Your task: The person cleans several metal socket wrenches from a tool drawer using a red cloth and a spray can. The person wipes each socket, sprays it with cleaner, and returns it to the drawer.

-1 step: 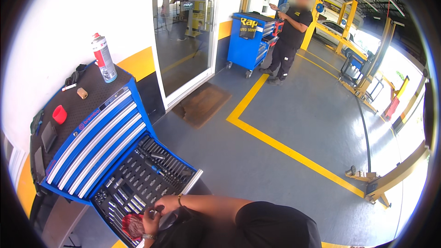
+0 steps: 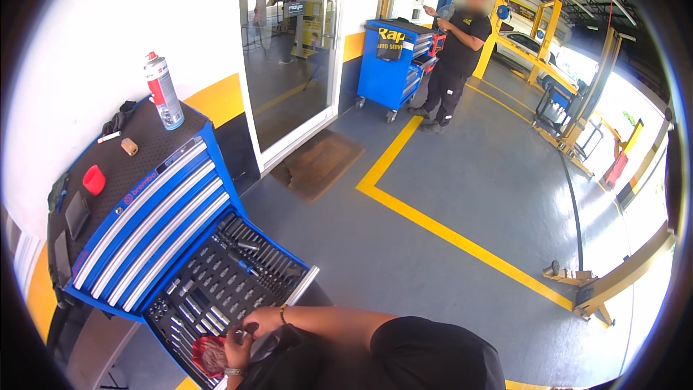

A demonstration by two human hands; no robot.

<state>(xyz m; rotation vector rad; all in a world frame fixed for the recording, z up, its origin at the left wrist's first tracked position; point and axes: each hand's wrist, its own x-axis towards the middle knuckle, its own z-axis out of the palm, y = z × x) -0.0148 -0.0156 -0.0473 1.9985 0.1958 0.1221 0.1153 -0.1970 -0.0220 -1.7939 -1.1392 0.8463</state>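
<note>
My left hand (image 2: pixel 237 350) and my right hand (image 2: pixel 263 320) are close together over the near end of an open tool drawer (image 2: pixel 306 283). Both have their fingers closed around something small and dark between them, too small to make out. A red packet with a paler, see-through middle (image 2: pixel 209 355) is right beside my left hand, over the drawer; whether that hand grips it I cannot tell. Sockets and bits (image 2: pixel 224 271) sit in rows in the dark foam, with a blue-handled driver (image 2: pixel 247 267) among them.
The drawer belongs to a blue tool cabinet (image 2: pixel 229 189). On its top stand a spray can (image 2: pixel 164 92), a red cup-like piece (image 2: pixel 93 180) and a small tan block (image 2: pixel 129 146). Farther off, a person (image 2: pixel 460 47) stands by another blue tool cart (image 2: pixel 390 72). A yellow lift post (image 2: pixel 635 267) rises at right.
</note>
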